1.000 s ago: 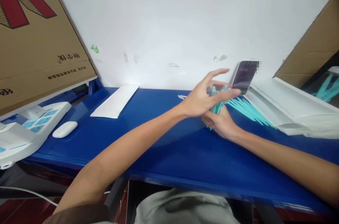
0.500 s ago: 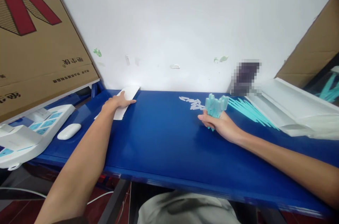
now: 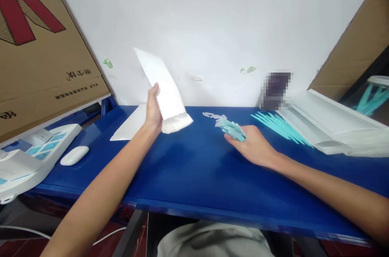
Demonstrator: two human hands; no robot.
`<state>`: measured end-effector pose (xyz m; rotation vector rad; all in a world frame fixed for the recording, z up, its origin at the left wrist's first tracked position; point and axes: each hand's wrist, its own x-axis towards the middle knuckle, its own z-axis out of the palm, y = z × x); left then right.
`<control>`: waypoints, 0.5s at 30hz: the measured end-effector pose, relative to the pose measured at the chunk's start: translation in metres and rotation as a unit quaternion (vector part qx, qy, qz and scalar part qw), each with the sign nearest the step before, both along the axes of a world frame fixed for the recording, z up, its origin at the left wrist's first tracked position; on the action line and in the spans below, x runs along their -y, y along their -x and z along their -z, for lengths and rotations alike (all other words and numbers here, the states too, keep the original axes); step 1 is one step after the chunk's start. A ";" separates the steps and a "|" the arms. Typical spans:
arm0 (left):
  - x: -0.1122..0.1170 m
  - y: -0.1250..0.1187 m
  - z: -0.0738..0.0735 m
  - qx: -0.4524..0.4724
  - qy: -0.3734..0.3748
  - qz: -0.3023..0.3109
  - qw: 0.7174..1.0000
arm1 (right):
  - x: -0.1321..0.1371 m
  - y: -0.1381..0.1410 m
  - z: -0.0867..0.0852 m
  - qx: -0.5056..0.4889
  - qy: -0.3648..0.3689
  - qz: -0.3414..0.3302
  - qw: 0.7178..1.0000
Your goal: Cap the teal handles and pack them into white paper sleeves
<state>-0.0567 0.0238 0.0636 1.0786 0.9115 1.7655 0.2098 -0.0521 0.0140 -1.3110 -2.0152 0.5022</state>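
Observation:
My left hand is closed around a flat white paper bag, lifted off the table and tilted, its lower end facing me. Just behind that wrist, another white bag lies flat on the table. My right hand grips a bundle of thin turquoise sticks with pale, thicker ends pointing to the left; the fingers are partly hidden. Beyond the bundle, several small translucent pieces are scattered on the table. More turquoise sticks lie fanned out to the right of this hand.
A white tray-like box with plastic film stands at the right of the blue table. At left are a white mouse, a white device with blue keys and a large cardboard box. A white wall rises behind.
My left hand has raised a white bag from the table and brought it right, exposing another one underneath. The stick bundle in my right hand has tipped over to the left.

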 end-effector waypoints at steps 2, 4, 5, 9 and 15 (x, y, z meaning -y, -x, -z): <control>0.013 -0.026 0.007 0.063 0.013 0.101 0.993 | 0.002 0.002 -0.004 0.055 -0.045 0.003 0.997; 0.024 -0.043 0.012 0.105 0.040 0.162 0.980 | 0.002 0.004 -0.007 0.136 -0.054 0.010 0.989; 0.029 -0.049 0.014 0.120 0.048 0.174 0.976 | 0.002 0.006 -0.008 0.182 -0.048 0.018 0.982; 0.045 -0.063 0.017 0.169 0.054 0.173 0.969 | -0.004 0.012 -0.016 0.327 -0.036 0.073 0.942; 0.073 -0.074 0.018 0.242 0.087 0.161 0.953 | -0.027 0.021 -0.071 0.441 -0.114 0.085 0.886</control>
